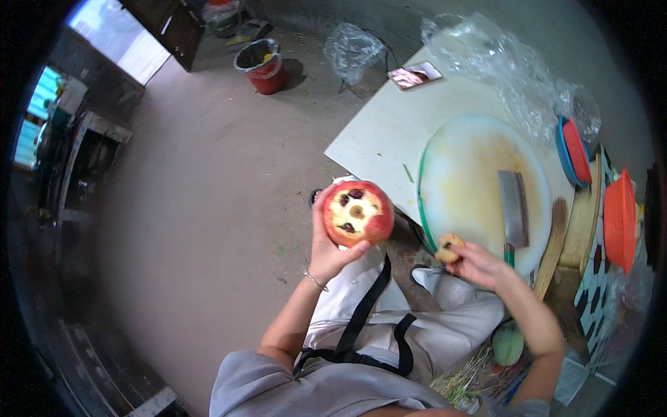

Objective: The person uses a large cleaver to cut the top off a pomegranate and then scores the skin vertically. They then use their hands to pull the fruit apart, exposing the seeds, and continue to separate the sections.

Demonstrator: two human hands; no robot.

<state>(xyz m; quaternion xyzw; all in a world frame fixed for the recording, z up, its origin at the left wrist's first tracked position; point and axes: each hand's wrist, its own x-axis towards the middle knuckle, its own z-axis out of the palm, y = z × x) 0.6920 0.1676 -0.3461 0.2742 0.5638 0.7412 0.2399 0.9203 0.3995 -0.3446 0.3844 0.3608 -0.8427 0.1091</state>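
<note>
My left hand [328, 250] holds a pomegranate [383, 224] over my lap. Its top is cut away, baring pale pith and a few dark seed pockets. Pinched in the fingers of my right hand [477, 263] is a small cut piece of the fruit [447, 248], beside the near edge of the cutting board. The round, whitish board [458, 172] has a green rim and yellow-brown stains. On its right part lies a cleaver [515, 208] with a green handle, apart from my right hand.
The board rests on a pale table [372, 143] with a smartphone [415, 75] and clear plastic sheeting [500, 62]. Blue and red basins [575, 151] and an orange basin [620, 221] stand right. A lined red bucket [264, 75] is on the floor; greens [464, 383] lie low right.
</note>
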